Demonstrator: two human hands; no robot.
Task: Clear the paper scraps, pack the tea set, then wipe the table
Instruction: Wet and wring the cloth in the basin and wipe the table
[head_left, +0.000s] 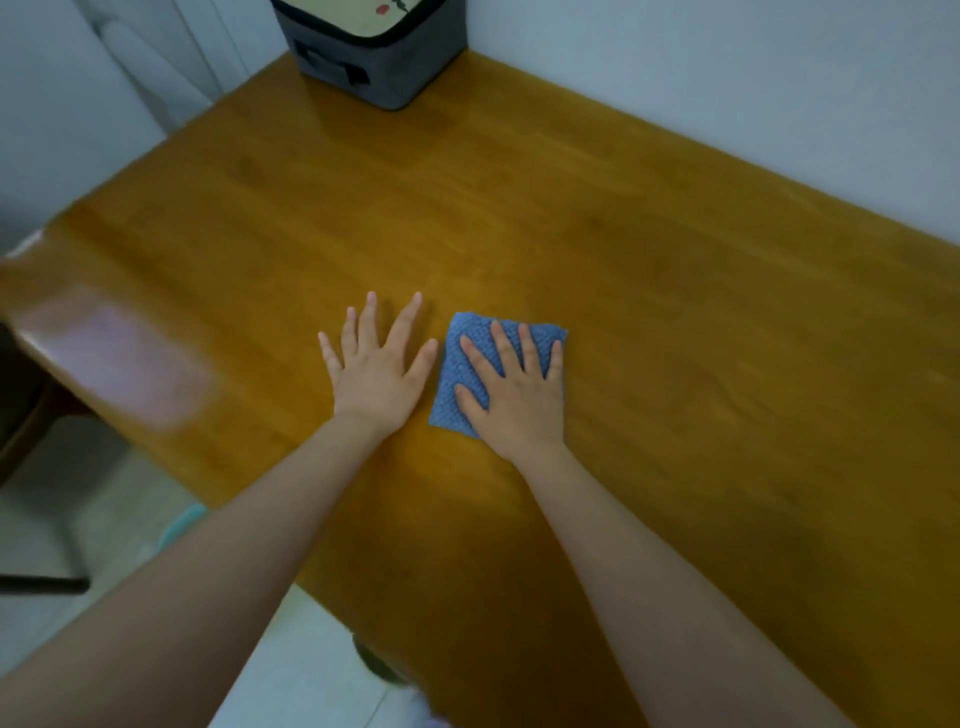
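A folded blue cloth (460, 358) lies flat on the wooden table (519, 218) near its middle. My right hand (514, 395) presses on the cloth with straight, spread fingers. My left hand (376, 371) rests flat on the bare wood just left of the cloth, fingers spread, holding nothing. A grey zipped case (379, 57) with a pale lid stands at the table's far corner. No paper scraps or loose tea ware show on the table.
White walls run along the table's far and right sides. A dark chair (21, 415) stands off the left edge over a light tiled floor (311, 665). A pale glare patch (119, 364) lies on the wood at the left.
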